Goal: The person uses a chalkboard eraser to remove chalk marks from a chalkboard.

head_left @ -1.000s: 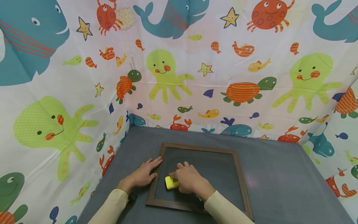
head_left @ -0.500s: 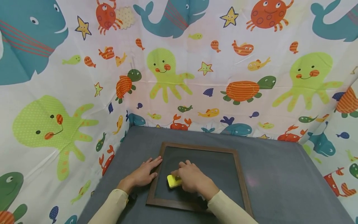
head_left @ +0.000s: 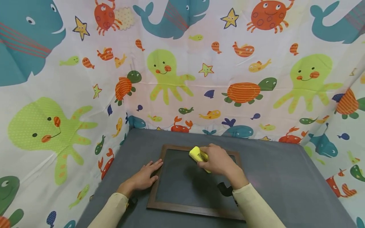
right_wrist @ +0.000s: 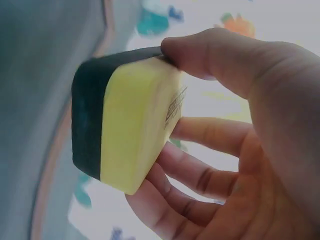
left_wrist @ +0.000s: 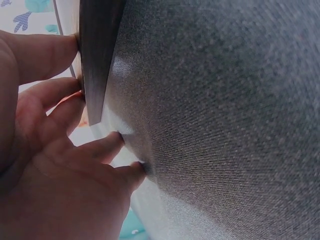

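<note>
My right hand grips a yellow board eraser with a dark felt side. In the right wrist view the thumb lies along one edge of the eraser and the fingers support the other; the felt faces the board, with a gap between them. Beneath is a black chalkboard in a brown wooden frame, lying flat. Along the frame's left edge rests my left hand, fingers extended. The left wrist view has its thumb and some fingers against the frame, others reaching the grey cloth.
Grey cloth covers the table around the board. Behind and at both sides hangs a white curtain printed with sea animals. A dark strap shows below the right wrist.
My right hand has lifted the eraser off the lower left of the chalkboard and moved it up and right, tilting it. The left hand stays at the frame. The head view shifts slightly.
</note>
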The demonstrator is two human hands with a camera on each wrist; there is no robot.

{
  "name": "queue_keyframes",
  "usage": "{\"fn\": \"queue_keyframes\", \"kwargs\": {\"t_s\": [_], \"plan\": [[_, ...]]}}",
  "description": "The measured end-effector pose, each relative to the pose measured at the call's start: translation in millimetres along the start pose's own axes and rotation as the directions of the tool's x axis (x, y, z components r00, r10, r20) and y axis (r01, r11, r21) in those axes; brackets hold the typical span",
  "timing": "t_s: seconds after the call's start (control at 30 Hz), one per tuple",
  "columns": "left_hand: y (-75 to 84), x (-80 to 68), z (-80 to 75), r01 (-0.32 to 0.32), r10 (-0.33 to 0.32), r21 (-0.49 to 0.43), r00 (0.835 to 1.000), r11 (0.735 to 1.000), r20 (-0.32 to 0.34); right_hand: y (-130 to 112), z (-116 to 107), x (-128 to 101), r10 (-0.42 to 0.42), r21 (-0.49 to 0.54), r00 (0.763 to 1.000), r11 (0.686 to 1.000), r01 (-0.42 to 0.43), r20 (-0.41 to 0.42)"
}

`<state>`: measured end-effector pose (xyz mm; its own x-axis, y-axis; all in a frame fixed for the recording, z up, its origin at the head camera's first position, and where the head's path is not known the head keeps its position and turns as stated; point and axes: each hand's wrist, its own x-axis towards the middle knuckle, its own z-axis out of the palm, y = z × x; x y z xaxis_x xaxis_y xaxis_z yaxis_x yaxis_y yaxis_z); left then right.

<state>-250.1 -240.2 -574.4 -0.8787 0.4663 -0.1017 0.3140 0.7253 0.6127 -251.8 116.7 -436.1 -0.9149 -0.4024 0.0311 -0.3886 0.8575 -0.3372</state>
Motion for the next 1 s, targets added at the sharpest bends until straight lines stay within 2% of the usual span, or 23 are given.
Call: {"fn": "queue_keyframes", "kwargs": {"t_s": [0.2, 0.33, 0.47, 0.7, 0.83, 1.0], "plan": [[-1.5, 1.4, 0.7, 0.003, -0.003, -0.018, 1.0, 1.0, 0.0, 43.7, -41.2, -17.7, 0.135, 0.038, 0.986, 0.991, -0.131, -0.102], [-2.2, 1.6, 0.7, 0.018, -0.018, -0.034, 1.0, 0.999, 0.003, 75.0, -58.4, -40.3, 0.259, 0.056, 0.954, 0.966, -0.253, -0.148], [-2.3, 2.3, 1.1, 0.02, -0.02, -0.034, 1.0, 0.999, 0.003, 105.6, -64.0, -66.0, 0.365, 0.063, 0.918, 0.931, -0.359, -0.157], [-2.3, 0.2, 0.5, 0.026, -0.026, -0.03, 1.0, 0.999, 0.0, 148.8, -46.9, -96.2, 0.483, 0.057, 0.873, 0.875, -0.48, -0.07], [-2.1, 0.5, 0.6, 0.031, -0.031, -0.028, 0.999, 0.999, -0.007, 167.3, -26.2, -104.8, 0.515, 0.053, 0.857, 0.857, -0.513, -0.019], [-0.9, 1.7, 1.7, 0.028, -0.028, -0.033, 1.0, 0.999, -0.007, 179.0, -2.1, -109.5, 0.538, 0.039, 0.843, 0.842, -0.539, 0.016]]}}
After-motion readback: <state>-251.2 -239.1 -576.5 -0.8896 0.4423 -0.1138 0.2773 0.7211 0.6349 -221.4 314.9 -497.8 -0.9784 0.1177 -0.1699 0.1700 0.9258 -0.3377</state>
